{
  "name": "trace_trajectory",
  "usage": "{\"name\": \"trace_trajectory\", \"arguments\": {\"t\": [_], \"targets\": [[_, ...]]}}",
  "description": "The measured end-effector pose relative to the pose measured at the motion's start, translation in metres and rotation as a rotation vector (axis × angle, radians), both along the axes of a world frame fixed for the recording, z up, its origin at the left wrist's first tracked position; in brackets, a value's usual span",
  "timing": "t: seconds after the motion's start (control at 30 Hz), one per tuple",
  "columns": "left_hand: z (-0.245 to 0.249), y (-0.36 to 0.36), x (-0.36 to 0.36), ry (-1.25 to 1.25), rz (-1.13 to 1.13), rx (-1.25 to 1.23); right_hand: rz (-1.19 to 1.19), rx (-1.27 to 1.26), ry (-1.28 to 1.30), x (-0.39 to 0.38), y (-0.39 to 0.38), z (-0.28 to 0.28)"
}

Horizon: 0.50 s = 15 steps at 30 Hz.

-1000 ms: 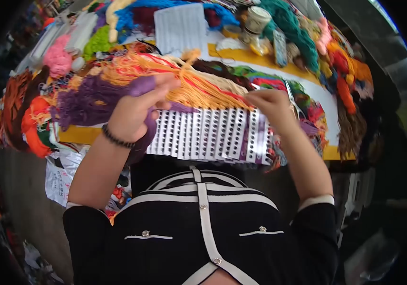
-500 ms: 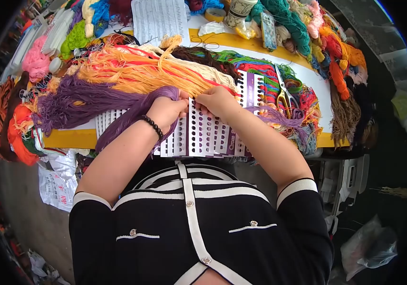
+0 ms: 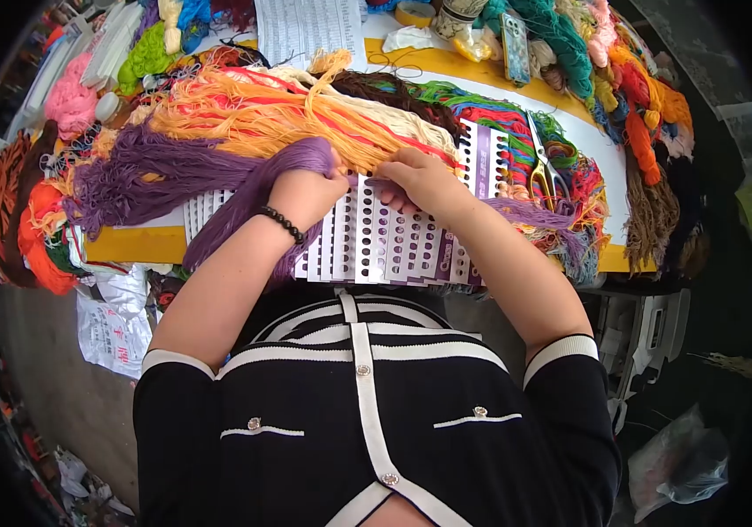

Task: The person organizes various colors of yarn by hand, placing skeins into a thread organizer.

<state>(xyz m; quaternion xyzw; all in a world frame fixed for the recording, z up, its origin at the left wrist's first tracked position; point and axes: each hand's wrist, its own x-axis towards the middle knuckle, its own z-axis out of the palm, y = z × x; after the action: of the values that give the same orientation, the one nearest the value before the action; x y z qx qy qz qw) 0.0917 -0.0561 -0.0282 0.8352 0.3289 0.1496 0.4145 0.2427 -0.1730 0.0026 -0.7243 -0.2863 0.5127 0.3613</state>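
Grey floor [image 3: 77, 360] is seen at the lower left of the frame, and across the upper half a yellow-edged tabletop [image 3: 139, 245] is covered with coloured threads. At the centre, a purple hank [image 3: 257, 195] is held in the left hand [image 3: 307, 197], its fingers closed near the top edge of the perforated cards [image 3: 367, 241]; its strands are spread toward the left. Beside it, the right hand [image 3: 420, 186] is placed over the same edge with its fingers bent; whether a strand is pinched there cannot be told. The cards are overlapped in a row beneath both hands. Above them, orange threads [image 3: 253, 114] are laid across the cards' upper ends. Right of centre, scissors [image 3: 545, 167] are rested on multicoloured threads [image 3: 490, 132]. Toward the upper right, a phone [image 3: 516, 48] is placed near teal yarn [image 3: 565, 53], and at top centre a printed sheet [image 3: 306, 31] is laid flat.
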Motion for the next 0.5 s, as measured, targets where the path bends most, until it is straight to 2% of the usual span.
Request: {"name": "trace_trajectory", "arguments": {"t": [0.07, 0.17, 0.23, 0.27, 0.33, 0.4, 0.47, 0.5], "targets": [[0.001, 0.001, 0.0, -0.043, -0.021, 0.043, -0.036, 0.033, 0.045, -0.002, -0.002, -0.002], [0.013, -0.001, 0.002, 0.022, -0.067, 0.118, -0.03, 0.064, 0.009, -0.004, -0.002, -0.009], [0.029, -0.003, 0.002, -0.131, 0.044, -0.556, -0.018, 0.081, -0.044, -0.004, -0.003, -0.011], [0.031, -0.001, -0.003, -0.366, 0.061, -0.922, -0.027, 0.083, -0.042, -0.004, -0.003, -0.012], [0.048, -0.013, -0.002, -0.533, 0.139, -1.191, -0.005, 0.108, -0.107, -0.004, -0.004, -0.013], [0.04, -0.01, 0.001, -0.554, 0.087, -1.205, -0.026, 0.1, -0.092, -0.005, -0.004, -0.01], [0.035, -0.01, 0.002, -0.577, 0.04, -1.22, -0.146, 0.12, 0.205, -0.006, -0.004, -0.003], [0.033, -0.012, 0.002, -0.479, 0.022, -1.095, -0.212, 0.135, 0.329, -0.002, -0.005, -0.004]]}}
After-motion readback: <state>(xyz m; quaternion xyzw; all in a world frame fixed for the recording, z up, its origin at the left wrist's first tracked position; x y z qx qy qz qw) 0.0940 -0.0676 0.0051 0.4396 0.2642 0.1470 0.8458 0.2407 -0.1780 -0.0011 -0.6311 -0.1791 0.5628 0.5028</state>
